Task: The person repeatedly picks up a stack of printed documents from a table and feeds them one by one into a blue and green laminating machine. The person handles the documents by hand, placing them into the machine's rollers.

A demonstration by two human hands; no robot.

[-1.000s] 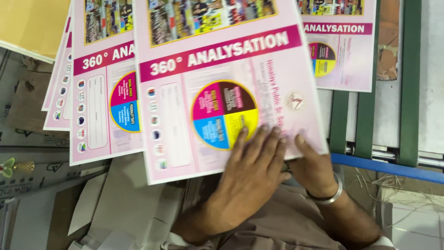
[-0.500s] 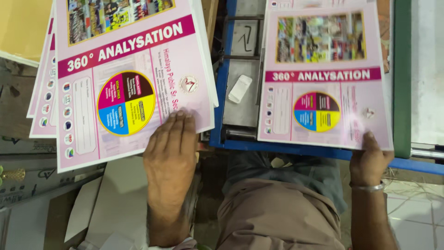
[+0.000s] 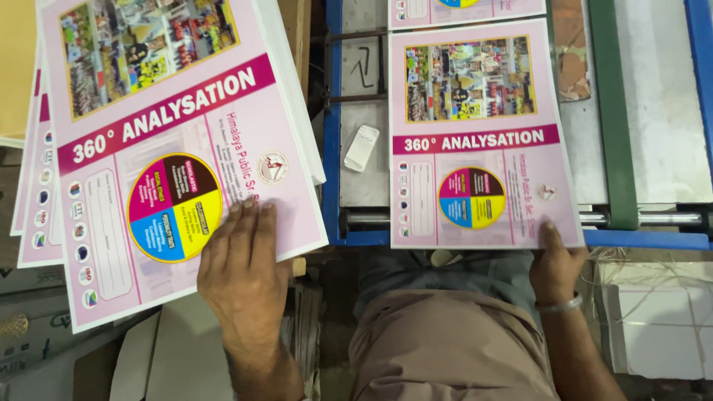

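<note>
The left hand (image 3: 241,256) lies flat on the pink stack (image 3: 171,148) to steady it, while the right hand (image 3: 553,260) pinches one pink sheet (image 3: 479,134) on the blue machine (image 3: 330,148).

Left hand (image 3: 241,260): your palm lies flat, fingers together, pointing away.
Right hand (image 3: 553,260): your thumb pinches from above, wrist banded.

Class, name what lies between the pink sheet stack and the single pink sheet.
In the head view, a blue frame rail and a small white block on the grey plate.
</note>
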